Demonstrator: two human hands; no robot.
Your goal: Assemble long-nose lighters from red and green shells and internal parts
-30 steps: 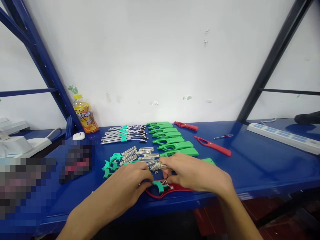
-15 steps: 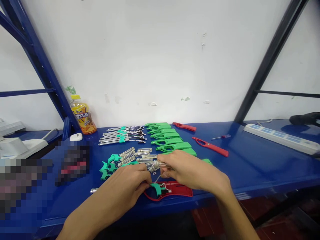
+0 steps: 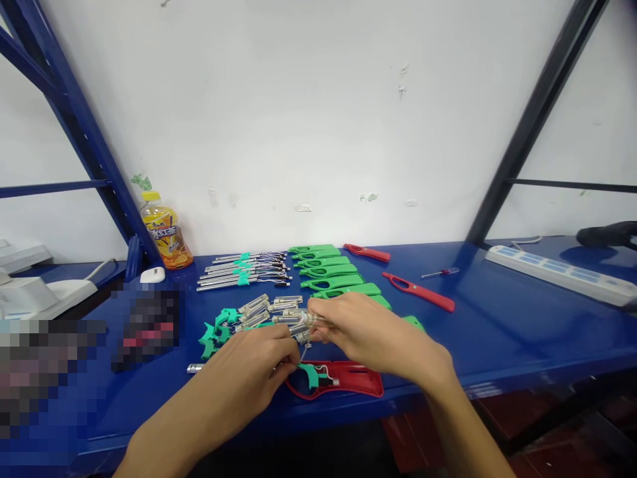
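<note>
My right hand (image 3: 348, 325) is closed around a clear lighter fuel tank (image 3: 318, 320). From the tank a thin white tube (image 3: 305, 352) runs down to the pinched fingertips of my left hand (image 3: 266, 355). Just below both hands lies a red lighter casing half (image 3: 355, 380), inner side up. In it sit a green trigger (image 3: 313, 376), white wires and a small black igniter piece (image 3: 327, 382). A metal barrel (image 3: 195, 368) sticks out left of my left forearm, its middle hidden.
Behind my hands lie several clear tanks (image 3: 255, 309), green triggers (image 3: 215, 330), barrels with wires (image 3: 229, 281) and green casing halves (image 3: 333, 280). Two red casing halves (image 3: 423, 294), a screwdriver (image 3: 440, 273) and a power strip (image 3: 557, 273) are to the right. A drink bottle (image 3: 166, 236) stands back left.
My right hand and the tank have shifted slightly left, and the white tube now meets my left fingertips. The barrel's visible end has moved slightly right and up.
</note>
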